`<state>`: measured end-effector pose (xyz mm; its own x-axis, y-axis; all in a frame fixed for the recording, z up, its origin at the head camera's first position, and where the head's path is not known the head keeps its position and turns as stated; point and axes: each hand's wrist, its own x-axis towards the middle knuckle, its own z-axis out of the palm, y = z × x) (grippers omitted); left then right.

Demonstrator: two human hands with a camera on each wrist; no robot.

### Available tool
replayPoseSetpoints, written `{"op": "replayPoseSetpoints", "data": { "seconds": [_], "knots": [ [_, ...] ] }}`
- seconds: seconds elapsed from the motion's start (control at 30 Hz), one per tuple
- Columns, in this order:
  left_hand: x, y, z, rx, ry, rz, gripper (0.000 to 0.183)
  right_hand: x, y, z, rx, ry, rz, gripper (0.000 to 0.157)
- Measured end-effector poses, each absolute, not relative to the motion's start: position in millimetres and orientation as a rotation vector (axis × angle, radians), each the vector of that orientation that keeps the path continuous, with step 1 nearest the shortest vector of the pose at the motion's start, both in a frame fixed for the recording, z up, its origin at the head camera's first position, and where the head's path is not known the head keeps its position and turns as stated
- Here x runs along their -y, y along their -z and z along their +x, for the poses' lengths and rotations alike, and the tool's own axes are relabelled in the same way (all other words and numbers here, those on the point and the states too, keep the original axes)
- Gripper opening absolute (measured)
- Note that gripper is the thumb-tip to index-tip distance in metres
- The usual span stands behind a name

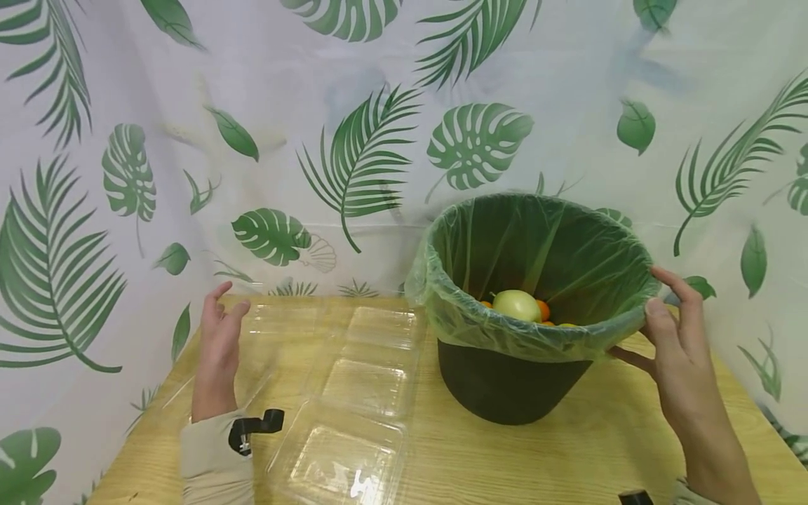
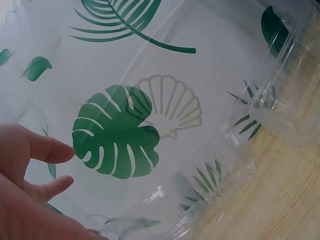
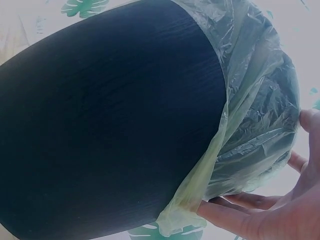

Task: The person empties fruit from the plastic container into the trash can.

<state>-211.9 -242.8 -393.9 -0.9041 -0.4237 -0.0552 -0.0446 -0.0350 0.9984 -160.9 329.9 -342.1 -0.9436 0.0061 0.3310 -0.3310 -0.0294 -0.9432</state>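
Observation:
A black bin stands on the right half of the table, lined with a thin green plastic bag folded over its rim. Inside lie a pale green round fruit or vegetable and several small orange ones, partly hidden by the rim. My right hand grips the bin's right rim through the bag, thumb and fingers spread along it; the right wrist view shows fingertips at the bag-covered edge. On the left, my left hand is raised over the clear plastic containers, holding nothing, its fingers loosely bent.
Several clear lidded trays lie in a row between my left hand and the bin, with another clear tray farther back. A white leaf-print sheet hangs behind the wooden table and along its sides.

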Motion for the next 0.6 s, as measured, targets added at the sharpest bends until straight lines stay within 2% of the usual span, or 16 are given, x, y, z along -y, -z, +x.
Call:
{"op": "replayPoseSetpoints", "data": {
  "seconds": [0.6],
  "knots": [
    [241.6, 376.8, -206.3, 2.108, 1.862, 0.359, 0.048, -329.3, 340.0, -165.5, 2.040, -2.059, 0.358, 0.053]
  ]
}}
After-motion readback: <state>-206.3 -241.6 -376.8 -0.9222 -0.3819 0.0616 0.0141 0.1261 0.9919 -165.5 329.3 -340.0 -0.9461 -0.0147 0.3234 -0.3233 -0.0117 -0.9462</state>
